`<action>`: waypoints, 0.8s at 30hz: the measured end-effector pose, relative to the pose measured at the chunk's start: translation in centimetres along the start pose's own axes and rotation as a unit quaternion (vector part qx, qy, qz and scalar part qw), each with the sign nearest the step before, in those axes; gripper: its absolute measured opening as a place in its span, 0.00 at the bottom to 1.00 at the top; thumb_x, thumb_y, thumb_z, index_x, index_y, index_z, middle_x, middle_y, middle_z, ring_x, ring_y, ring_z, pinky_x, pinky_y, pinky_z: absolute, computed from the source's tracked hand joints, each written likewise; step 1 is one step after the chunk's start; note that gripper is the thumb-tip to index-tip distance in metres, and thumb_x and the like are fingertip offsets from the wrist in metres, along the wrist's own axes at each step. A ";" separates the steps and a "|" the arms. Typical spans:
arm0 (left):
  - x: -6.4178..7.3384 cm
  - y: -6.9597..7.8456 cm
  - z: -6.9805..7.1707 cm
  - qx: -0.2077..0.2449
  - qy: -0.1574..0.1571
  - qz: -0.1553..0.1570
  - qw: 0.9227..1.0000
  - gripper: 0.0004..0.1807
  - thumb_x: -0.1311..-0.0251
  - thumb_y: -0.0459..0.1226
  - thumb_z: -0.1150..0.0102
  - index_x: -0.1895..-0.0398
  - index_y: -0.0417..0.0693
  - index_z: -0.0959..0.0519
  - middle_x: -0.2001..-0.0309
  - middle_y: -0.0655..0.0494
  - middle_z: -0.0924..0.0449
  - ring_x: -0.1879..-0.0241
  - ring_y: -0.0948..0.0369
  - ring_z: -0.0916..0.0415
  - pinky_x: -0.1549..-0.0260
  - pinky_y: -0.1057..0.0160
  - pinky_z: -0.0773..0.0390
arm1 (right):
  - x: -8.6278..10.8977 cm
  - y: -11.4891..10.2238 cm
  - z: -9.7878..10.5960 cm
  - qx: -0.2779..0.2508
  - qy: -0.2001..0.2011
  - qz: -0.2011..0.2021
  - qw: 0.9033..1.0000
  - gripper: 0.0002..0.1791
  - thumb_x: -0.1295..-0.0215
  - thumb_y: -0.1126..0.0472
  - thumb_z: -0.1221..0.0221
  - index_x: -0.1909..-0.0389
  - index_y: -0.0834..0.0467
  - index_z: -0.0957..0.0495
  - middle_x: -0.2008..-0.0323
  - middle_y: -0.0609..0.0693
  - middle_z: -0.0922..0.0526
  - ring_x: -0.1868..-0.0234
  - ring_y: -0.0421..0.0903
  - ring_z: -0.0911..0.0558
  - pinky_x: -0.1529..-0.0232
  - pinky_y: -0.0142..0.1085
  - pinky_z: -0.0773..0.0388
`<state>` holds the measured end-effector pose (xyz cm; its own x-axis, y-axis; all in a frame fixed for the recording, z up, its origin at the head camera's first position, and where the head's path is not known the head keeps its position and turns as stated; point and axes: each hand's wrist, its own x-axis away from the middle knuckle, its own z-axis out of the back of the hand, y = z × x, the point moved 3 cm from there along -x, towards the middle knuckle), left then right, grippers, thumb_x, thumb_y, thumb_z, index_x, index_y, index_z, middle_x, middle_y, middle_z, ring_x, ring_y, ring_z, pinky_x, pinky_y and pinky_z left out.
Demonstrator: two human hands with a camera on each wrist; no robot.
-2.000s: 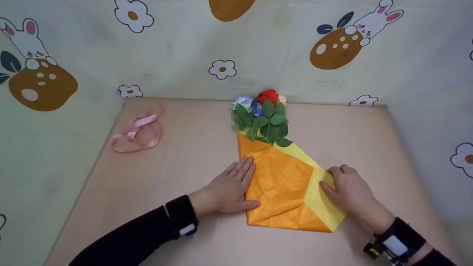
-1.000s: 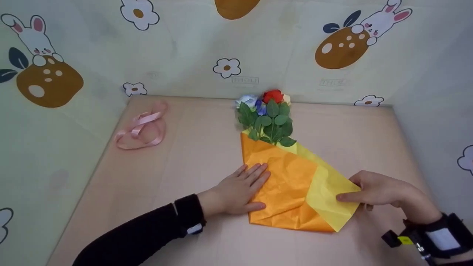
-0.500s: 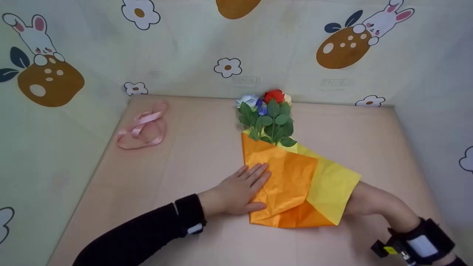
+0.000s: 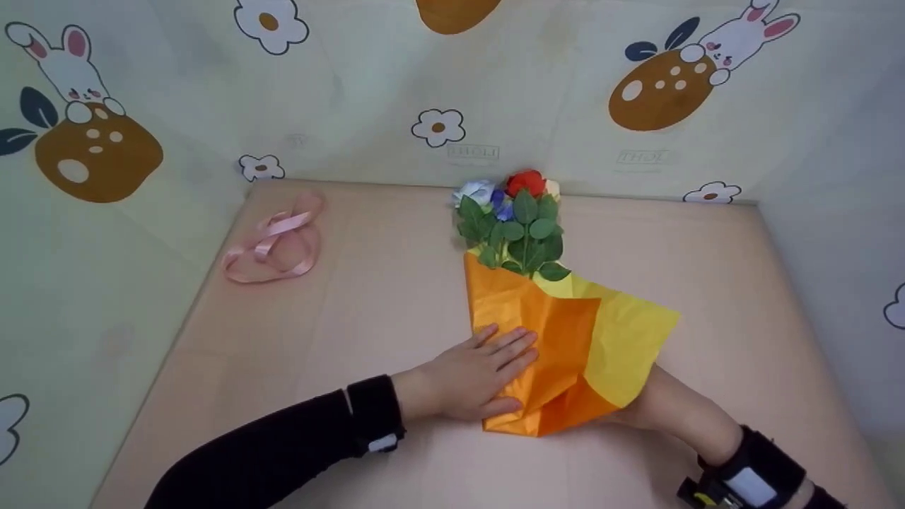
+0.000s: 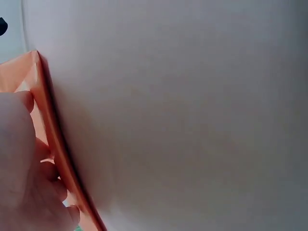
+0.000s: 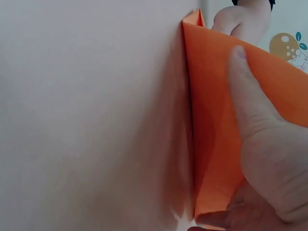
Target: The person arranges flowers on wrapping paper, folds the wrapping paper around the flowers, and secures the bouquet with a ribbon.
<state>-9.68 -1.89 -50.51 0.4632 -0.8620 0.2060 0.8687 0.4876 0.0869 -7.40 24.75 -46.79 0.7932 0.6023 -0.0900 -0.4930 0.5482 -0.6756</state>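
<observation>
A bouquet of flowers with green leaves [image 4: 527, 237], with red, pale blue and violet blooms, lies on the table, its lower part wrapped in orange and yellow wrapping paper [image 4: 565, 339]. My left hand [image 4: 481, 382] presses flat on the orange left part of the wrap, fingers spread. At the right, my right hand [image 4: 640, 410] reaches beneath the yellow flap [image 4: 633, 339], which stands raised and tilted; most of its fingers are hidden there. In the right wrist view its straight thumb [image 6: 245, 86] lies along the paper's orange outer side.
A loosely coiled pink ribbon [image 4: 283, 244] lies at the far left of the table [image 4: 368, 283]. Behind and at both sides rises a pale cloth backdrop [image 4: 353, 92] printed with rabbits and flowers.
The right hand let go of the yellow flap's corner, slid beneath it and moved left, lifting and bending the paper's right side inward. The left hand shifted slightly right on the wrap.
</observation>
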 end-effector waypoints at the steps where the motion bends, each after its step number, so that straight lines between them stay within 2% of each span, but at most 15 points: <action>1: 0.0 0.0 -0.1 -0.002 -0.003 0.001 1.000 0.44 0.14 0.64 0.73 0.09 0.47 0.55 0.10 0.50 0.64 0.11 0.54 0.68 0.15 0.46 0.60 | -0.5 -0.1 -0.4 0.002 0.010 0.007 1.000 0.43 0.47 0.42 0.15 0.38 0.56 0.26 0.50 0.41 0.22 0.47 0.40 0.23 0.41 0.40 0.28; 3: -0.1 0.0 -0.2 0.001 -0.007 0.003 1.000 0.44 0.14 0.65 0.74 0.09 0.47 0.54 0.10 0.50 0.64 0.11 0.54 0.68 0.15 0.45 0.60 | -1.2 -0.3 -1.1 0.020 0.020 -0.001 1.000 0.58 0.51 0.34 0.17 0.28 0.61 0.32 0.38 0.51 0.22 0.36 0.49 0.24 0.32 0.49 0.29; 4: 0.0 -0.1 -0.2 0.008 -0.008 0.003 1.000 0.44 0.15 0.65 0.74 0.09 0.47 0.55 0.10 0.50 0.64 0.11 0.54 0.68 0.15 0.45 0.60 | -1.5 -0.4 -1.4 0.036 0.020 -0.011 0.999 0.66 0.53 0.31 0.18 0.22 0.64 0.37 0.31 0.56 0.25 0.31 0.55 0.26 0.29 0.55 0.30; 6: 0.1 -0.3 -0.1 0.026 -0.008 0.001 1.000 0.44 0.14 0.64 0.74 0.09 0.46 0.56 0.10 0.50 0.65 0.11 0.54 0.69 0.16 0.45 0.60 | -2.1 -0.4 -2.1 0.072 0.008 -0.031 0.997 0.77 0.53 0.27 0.21 0.16 0.68 0.48 0.22 0.66 0.35 0.24 0.66 0.32 0.28 0.68 0.34; 9: 0.3 -0.7 0.2 0.050 0.005 -0.004 0.999 0.42 0.12 0.60 0.72 0.09 0.44 0.56 0.10 0.49 0.64 0.11 0.53 0.68 0.16 0.47 0.58 | -2.8 -0.3 -2.7 0.105 -0.019 -0.065 0.992 0.86 0.53 0.23 0.23 0.13 0.71 0.63 0.15 0.73 0.53 0.19 0.75 0.44 0.28 0.76 0.40; 10: 0.4 -0.9 0.3 0.054 0.012 -0.003 0.998 0.41 0.12 0.59 0.71 0.10 0.43 0.55 0.10 0.48 0.63 0.11 0.52 0.67 0.16 0.47 0.57 | -2.9 -0.3 -2.9 0.107 -0.026 -0.072 0.991 0.88 0.53 0.23 0.24 0.14 0.72 0.66 0.15 0.74 0.56 0.18 0.76 0.46 0.27 0.76 0.41; 13: 0.8 -1.5 0.6 0.046 0.039 0.003 0.998 0.39 0.12 0.55 0.64 0.11 0.40 0.49 0.10 0.44 0.59 0.11 0.49 0.64 0.17 0.48 0.52 | -3.4 -0.3 -3.2 0.109 -0.038 -0.086 0.990 0.87 0.52 0.22 0.25 0.14 0.72 0.66 0.14 0.73 0.59 0.17 0.75 0.48 0.26 0.75 0.43; 17: 1.2 -1.9 0.4 0.020 0.062 0.002 0.998 0.38 0.13 0.56 0.59 0.14 0.40 0.39 0.13 0.40 0.47 0.13 0.46 0.54 0.18 0.44 0.48 | -3.8 -0.3 -3.5 0.111 -0.047 -0.099 0.988 0.86 0.51 0.20 0.27 0.13 0.70 0.64 0.13 0.71 0.63 0.16 0.74 0.53 0.25 0.76 0.45; 19: 1.5 -2.0 0.1 0.020 0.071 -0.001 0.997 0.36 0.13 0.57 0.58 0.16 0.44 0.33 0.15 0.41 0.41 0.14 0.46 0.48 0.18 0.41 0.46 | -4.1 -0.4 -3.7 0.113 -0.051 -0.103 0.987 0.86 0.52 0.19 0.28 0.13 0.69 0.64 0.13 0.69 0.67 0.15 0.72 0.56 0.25 0.76 0.45; 22: 2.0 -2.1 -0.2 0.041 0.086 0.003 0.995 0.33 0.13 0.58 0.59 0.19 0.49 0.27 0.19 0.47 0.32 0.17 0.50 0.40 0.18 0.39 0.47 | -4.6 -0.4 -4.1 0.126 -0.055 -0.101 0.985 0.86 0.52 0.17 0.30 0.13 0.70 0.64 0.13 0.69 0.70 0.14 0.71 0.60 0.26 0.76 0.44; 24: 2.4 -2.3 -0.2 0.069 0.088 0.018 0.994 0.32 0.13 0.58 0.60 0.19 0.52 0.27 0.21 0.51 0.29 0.18 0.52 0.38 0.18 0.39 0.47 | -5.0 -0.4 -4.5 0.138 -0.063 -0.101 0.983 0.85 0.49 0.16 0.33 0.13 0.69 0.64 0.13 0.68 0.71 0.13 0.70 0.63 0.26 0.75 0.44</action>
<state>-10.52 -5.13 -50.41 0.5270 -0.8490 0.0380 0.8248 0.5217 0.2180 -9.53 18.95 -49.41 0.8429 0.5224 0.1288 -0.4218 0.7903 -0.4444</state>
